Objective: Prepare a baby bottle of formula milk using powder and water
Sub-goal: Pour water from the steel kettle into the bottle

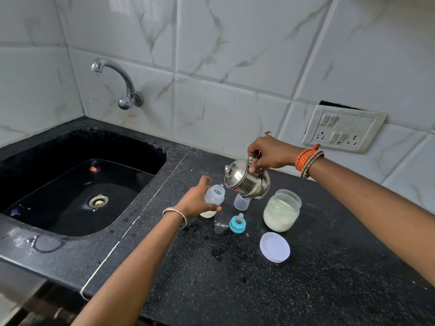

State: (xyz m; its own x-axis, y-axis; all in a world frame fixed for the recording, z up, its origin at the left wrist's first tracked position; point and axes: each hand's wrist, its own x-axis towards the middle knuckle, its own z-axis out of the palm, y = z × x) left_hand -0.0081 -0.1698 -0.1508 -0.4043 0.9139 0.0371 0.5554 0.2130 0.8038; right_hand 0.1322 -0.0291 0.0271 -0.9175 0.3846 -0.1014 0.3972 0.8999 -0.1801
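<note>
1. Powder looks to be done: the baby bottle (213, 198) is showing a pale layer at its bottom, and the powder jar (281, 210) is standing open to the right with its white lid (274, 247) lying on the table (306, 290) in front of it.
2. Water is going in now. The right hand (268, 154) is gripping the handle of the steel kettle (247, 182) and tipping its spout over the bottle's mouth; a thin stream is just visible.
3. The left hand (195, 202) is wrapping around the bottle, holding it slightly tilted on the table, just right of the sink (150, 147).
4. Left to do, as I judge it: finishing the fill, fitting the blue teat ring (237, 223) lying nearby, adding the clear cap (241, 202) standing beneath the kettle, and shaking.
</note>
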